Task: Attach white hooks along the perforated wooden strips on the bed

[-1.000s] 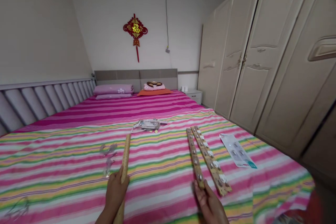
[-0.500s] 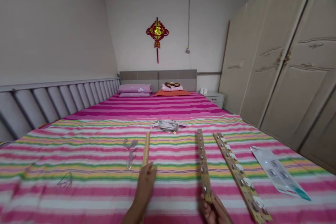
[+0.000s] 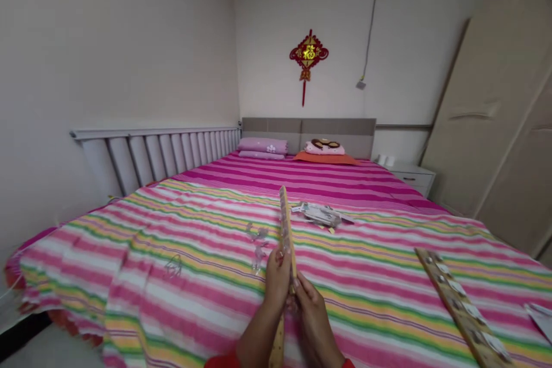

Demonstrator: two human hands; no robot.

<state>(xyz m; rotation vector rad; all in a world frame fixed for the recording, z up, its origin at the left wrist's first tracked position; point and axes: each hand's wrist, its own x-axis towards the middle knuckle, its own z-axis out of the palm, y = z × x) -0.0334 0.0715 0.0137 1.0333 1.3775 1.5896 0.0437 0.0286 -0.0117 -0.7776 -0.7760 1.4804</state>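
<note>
A narrow wooden strip [image 3: 284, 215] with a row of small shiny pieces rises, tilted edge-on, in front of me at mid-bed. My left hand [image 3: 277, 279] is closed around its left side near the lower end. Just below and to the right, my right hand [image 3: 313, 313] grips the same end, fingers close to the left hand. A second wooden strip [image 3: 276, 348] with holes lies on the bedsheet beneath my forearms, mostly hidden by the hands. Off to the right lies another wooden strip [image 3: 452, 293] bearing metal pieces and white tags.
Striped bedding [image 3: 207, 299] covers the bed. Crumpled clear plastic bits [image 3: 259, 247] lie left of the hands, with a thin wire tangle [image 3: 173, 266] farther left. A pile of packaging [image 3: 321, 215] sits beyond the hands. A clear package [image 3: 541, 319] is at the right edge.
The strip with shiny pieces has moved left from the right side, over the holed strip. My left hand has shifted from the holed strip onto it. The view has turned left.
</note>
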